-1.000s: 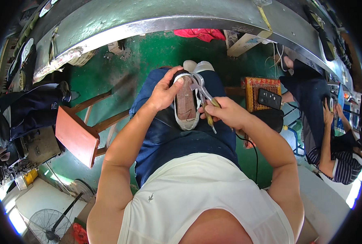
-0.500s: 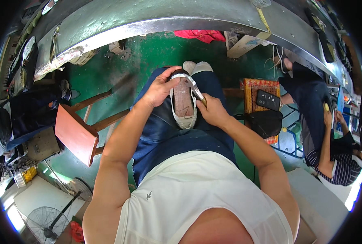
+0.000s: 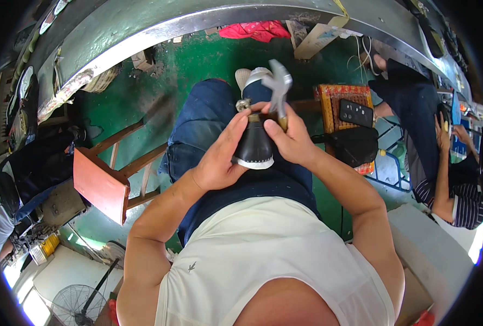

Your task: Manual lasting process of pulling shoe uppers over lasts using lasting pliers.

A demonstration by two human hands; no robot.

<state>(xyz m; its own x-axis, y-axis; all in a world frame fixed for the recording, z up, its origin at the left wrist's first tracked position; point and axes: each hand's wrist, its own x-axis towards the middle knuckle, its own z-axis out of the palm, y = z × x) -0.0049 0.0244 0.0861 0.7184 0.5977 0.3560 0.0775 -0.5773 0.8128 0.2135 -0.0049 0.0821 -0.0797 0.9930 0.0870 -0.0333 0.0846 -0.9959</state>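
Black shoe (image 3: 254,144) sits between both hands. The left hand (image 3: 222,152) curls round its side; the right hand (image 3: 293,138) is wrapped round pincers (image 3: 279,89), thumb by the shoe. Holding it steady seems the step; pinching would need a firm left hold.

Shoe (image 3: 255,142): we see black, with a white rim meeting it in a zigzag pattern
Pincers (image 3: 278,89): we find silver-grey, the handle yellowish
Trousers (image 3: 195,111): we note dark blue
Top (image 3: 274,244): we see white, marked with one small dark motif
Floor (image 3: 198,62): we see green
Cloth (image 3: 255,31): we find bright pinkish red
Co-worker's shirt (image 3: 468,206): we note dark with pale stripes
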